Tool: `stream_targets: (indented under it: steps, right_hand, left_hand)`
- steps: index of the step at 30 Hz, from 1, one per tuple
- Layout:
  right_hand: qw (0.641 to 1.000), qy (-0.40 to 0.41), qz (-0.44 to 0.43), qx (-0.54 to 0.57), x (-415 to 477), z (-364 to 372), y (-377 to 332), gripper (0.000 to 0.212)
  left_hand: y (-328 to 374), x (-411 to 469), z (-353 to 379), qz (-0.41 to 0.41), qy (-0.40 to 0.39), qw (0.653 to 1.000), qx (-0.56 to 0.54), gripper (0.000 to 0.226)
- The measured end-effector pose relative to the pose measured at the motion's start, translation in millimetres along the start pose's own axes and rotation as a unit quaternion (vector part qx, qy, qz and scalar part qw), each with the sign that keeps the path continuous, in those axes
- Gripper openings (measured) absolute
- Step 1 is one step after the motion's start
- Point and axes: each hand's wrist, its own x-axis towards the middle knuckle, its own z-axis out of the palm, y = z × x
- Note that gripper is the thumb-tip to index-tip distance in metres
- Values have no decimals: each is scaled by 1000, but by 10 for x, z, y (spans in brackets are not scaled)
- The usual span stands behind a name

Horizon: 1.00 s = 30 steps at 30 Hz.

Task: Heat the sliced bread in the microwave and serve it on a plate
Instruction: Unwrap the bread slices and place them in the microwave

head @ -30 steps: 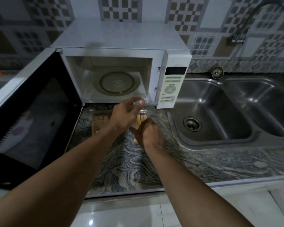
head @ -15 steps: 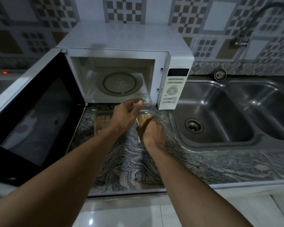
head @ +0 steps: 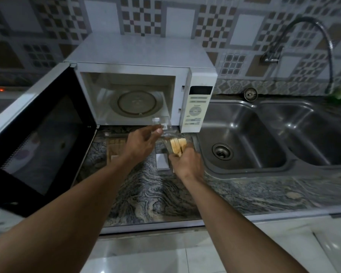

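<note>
The white microwave (head: 142, 56) stands on the marble counter (head: 150, 194) with its door (head: 37, 144) swung open to the left; its glass turntable (head: 136, 103) is bare. In front of it lies a clear plastic bread box (head: 162, 162). My left hand (head: 140, 142) pinches the box's raised clear lid (head: 162, 125). My right hand (head: 187, 164) grips a few pale bread slices (head: 177, 145), which stand upright above the box. No plate is in view.
A second clear pack with bread (head: 116, 143) lies on the counter just left of my left hand. A steel double sink (head: 244, 134) with a curved tap (head: 311, 26) fills the right side. The open door blocks the left.
My right hand has closed round the slices and raised them a little out of the box, so they now show. My left hand keeps the lid lifted.
</note>
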Motion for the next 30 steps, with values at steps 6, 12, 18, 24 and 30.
stream_targets:
  steps: [6,12,18,24,30]
  right_hand:
    - [1000,20,20,3,-14,-183,145,36]
    - [999,24,17,36,10,-317,197,27]
    - [999,25,0,48,34,-362,137,24]
    - [996,56,-54,40,93,-439,-26,38]
    - [991,68,-108,29,187,-552,-266,35]
  left_hand:
    - [-107,-141,54,31,-6,999,37,43]
    - [-175,-381,153,40,-55,996,64,41]
    - [-247,-579,259,18,-72,992,105,42]
    - [-189,-587,282,-51,30,996,68,19]
    - [-220,-353,265,-123,59,989,65,15]
